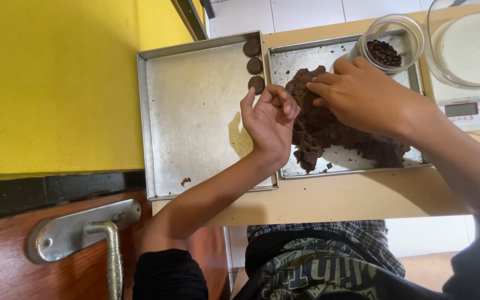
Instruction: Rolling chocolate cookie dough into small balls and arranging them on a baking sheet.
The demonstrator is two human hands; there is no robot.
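A big lump of dark brown dough (329, 130) lies in the right metal tray (298, 55). My right hand (362, 94) rests on the dough's upper part, fingers digging into it. My left hand (270, 119) hovers palm-up between the two trays, fingers loosely curled, nothing visible in it. The left metal tray (190, 116) holds three flattened round dough discs (255, 65) in a column along its right edge.
A clear jar of dark chocolate chips (387, 47) lies tilted at the right tray's far corner. A white kitchen scale with a clear bowl (468, 53) stands to the right. A yellow wall and a wooden door with a metal handle (104, 239) are on the left.
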